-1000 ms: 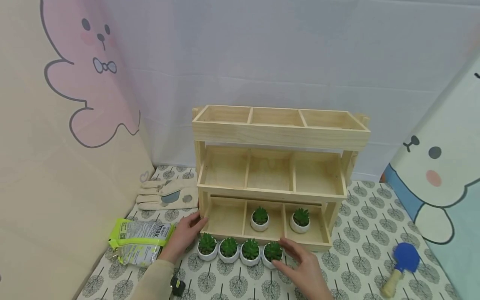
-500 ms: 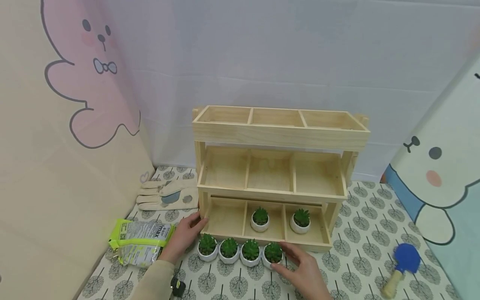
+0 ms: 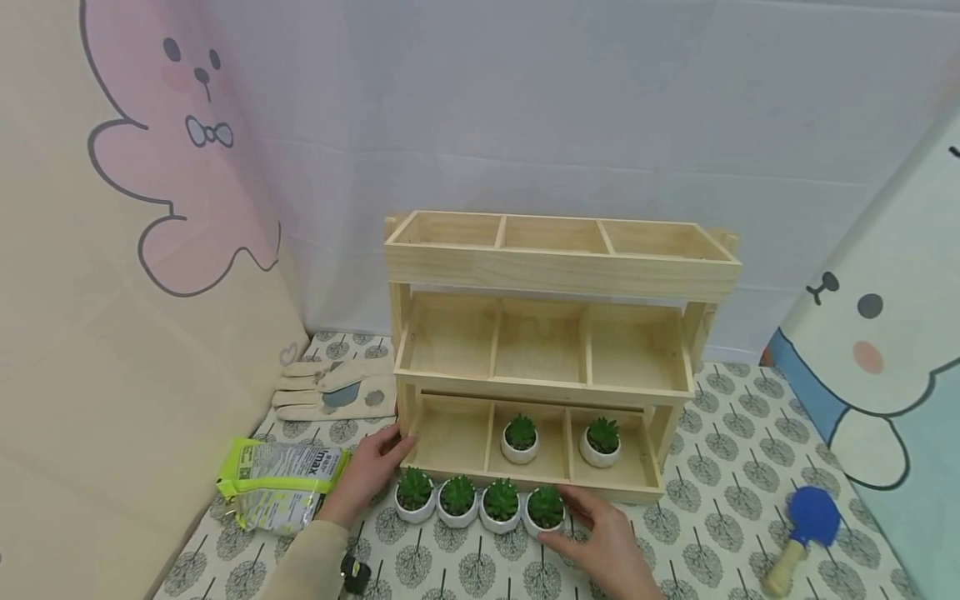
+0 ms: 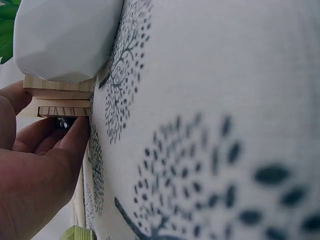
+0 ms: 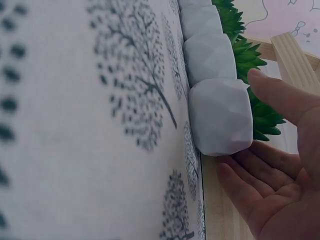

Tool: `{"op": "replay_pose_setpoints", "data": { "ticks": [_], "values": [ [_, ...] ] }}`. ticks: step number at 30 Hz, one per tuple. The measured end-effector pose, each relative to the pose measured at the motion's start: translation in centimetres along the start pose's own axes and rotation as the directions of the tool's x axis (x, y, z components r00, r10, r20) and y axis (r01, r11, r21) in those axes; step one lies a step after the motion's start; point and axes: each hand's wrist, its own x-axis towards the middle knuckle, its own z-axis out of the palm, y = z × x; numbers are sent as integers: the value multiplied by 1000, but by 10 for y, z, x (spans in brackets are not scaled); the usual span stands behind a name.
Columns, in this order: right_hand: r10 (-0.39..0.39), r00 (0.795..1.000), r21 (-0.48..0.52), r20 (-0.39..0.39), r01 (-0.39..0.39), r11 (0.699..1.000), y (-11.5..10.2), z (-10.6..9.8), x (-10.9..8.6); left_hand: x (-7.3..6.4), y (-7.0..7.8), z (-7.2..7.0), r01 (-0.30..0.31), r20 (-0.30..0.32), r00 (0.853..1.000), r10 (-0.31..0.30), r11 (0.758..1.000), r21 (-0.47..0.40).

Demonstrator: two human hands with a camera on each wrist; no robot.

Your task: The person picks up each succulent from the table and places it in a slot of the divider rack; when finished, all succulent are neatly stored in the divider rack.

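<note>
Four-sided gripping shows at the lower left corner of a wooden tiered planter shelf (image 3: pixel 562 267), where my left hand (image 3: pixel 370 467) pinches the end board between thumb and fingers (image 4: pixel 76 137). Several small green succulents in white faceted pots stand in a row along its front. At the row's right end, my right hand (image 3: pixel 603 537) holds a potted succulent (image 3: pixel 545 510), its thumb by the rim and its fingers along the far side of the white pot (image 5: pixel 220 117). Two more succulents, one in the middle (image 3: pixel 519 439) and one in the right compartment (image 3: pixel 600 442), sit on the bottom tier.
A yellow-green bag (image 3: pixel 281 483) lies beside the left forearm, with pale gloves (image 3: pixel 337 390) behind it. A blue trowel (image 3: pixel 806 529) with a wooden handle lies at the right. Tree-patterned cloth (image 3: pixel 720 467) covers the table, and printed fabric (image 3: pixel 525 108) hangs around it.
My right thumb has shifted slightly left and down along the front of the rightmost pot, and that pot has edged slightly left. My left hand stays on the shelf corner.
</note>
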Motion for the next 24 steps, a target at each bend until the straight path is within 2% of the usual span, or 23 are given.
{"op": "replay_pose_setpoints", "data": {
  "ticks": [4,12,17,24],
  "values": [
    [-25,999,-38,22,25,999,-2,1,0,0,0,0,8,-1,1000,-8,1000,-1],
    [-13,999,-87,44,17,996,-3,1,2,0,0,1,5,2,1000,-5,1000,-4],
    [-13,998,-96,55,18,995,-1,1,3,0,2,0,-2,3,1000,2,1000,-1],
    [-12,997,-102,70,19,995,0,2,4,0,2,-1,18,-5,1000,-18,1000,-6]
  ]
}}
